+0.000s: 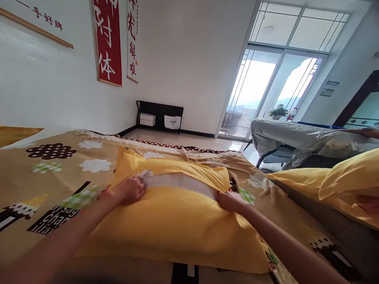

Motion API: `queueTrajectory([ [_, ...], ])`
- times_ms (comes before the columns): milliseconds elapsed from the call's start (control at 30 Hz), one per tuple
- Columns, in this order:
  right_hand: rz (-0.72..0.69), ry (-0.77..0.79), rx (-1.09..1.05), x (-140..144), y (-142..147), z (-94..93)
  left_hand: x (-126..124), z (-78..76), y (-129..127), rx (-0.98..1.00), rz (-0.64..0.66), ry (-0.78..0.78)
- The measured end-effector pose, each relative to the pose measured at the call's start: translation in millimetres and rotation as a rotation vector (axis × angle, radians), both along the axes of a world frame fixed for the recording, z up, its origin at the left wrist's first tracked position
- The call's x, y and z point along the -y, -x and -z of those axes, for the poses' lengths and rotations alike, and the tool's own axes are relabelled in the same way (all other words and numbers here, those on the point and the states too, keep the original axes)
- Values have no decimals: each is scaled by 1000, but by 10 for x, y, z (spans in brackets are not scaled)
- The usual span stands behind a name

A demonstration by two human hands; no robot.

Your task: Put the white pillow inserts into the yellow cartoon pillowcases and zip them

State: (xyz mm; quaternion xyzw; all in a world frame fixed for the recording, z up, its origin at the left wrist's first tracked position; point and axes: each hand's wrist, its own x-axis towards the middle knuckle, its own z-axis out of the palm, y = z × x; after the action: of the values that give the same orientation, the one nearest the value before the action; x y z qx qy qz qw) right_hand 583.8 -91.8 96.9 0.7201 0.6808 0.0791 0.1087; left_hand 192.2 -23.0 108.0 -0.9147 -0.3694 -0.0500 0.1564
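From the head view, a yellow pillow (178,220) lay on the bed (34,177), on top of a tan quilt with pictures. The left hand (128,190) pinched the open edge of the yellow case, and the right hand (230,200) pinched the same edge further along. White stuffing (182,182) showed in the gap between them. The pillow looked soft, light and squashy, so it would bend and sag if lifted. The best place to grab looked like the edge of the case, by the opening. Another yellow pillow (355,179) sat at the right.
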Motion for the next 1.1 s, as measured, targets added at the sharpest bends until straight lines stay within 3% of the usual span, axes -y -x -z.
queueTrajectory([
  [67, 0, 26, 26, 30, 120, 293, 33, 310, -80, -22, -6, 96],
  [133, 3, 19, 48, 36, 227, 484, 41, 431, -120, -33, -10, 118],
  [200, 7, 4, 57, 32, 283, 572, 25, 412, -119, -29, -19, 104],
  [300, 5, -24, 54, 42, 255, 556, -26, 310, -62, -12, -18, 84],
  [433, 20, -108, 49, 50, 106, 280, -147, 114, 40, 25, -48, -31],
  [600, 126, -379, 98, -91, -38, -417, -308, -464, 122, 66, -29, -314],
  [700, 137, -503, 124, -161, -24, -663, -323, -749, 170, 113, -27, -521],
  [800, 81, -509, 126, -150, 51, -573, -289, -792, 258, 126, -30, -640],
  [867, 22, -459, 118, -126, 112, -456, -274, -741, 332, 89, 9, -652],
  [933, -20, -437, 117, -119, 162, -473, -280, -727, 403, 43, 67, -638],
  [1000, -34, -474, 130, -130, 191, -705, -292, -820, 461, 26, 80, -658],
  [1100, -27, -603, 158, -141, 191, -1265, -260, -1103, 533, 70, -23, -773],
])
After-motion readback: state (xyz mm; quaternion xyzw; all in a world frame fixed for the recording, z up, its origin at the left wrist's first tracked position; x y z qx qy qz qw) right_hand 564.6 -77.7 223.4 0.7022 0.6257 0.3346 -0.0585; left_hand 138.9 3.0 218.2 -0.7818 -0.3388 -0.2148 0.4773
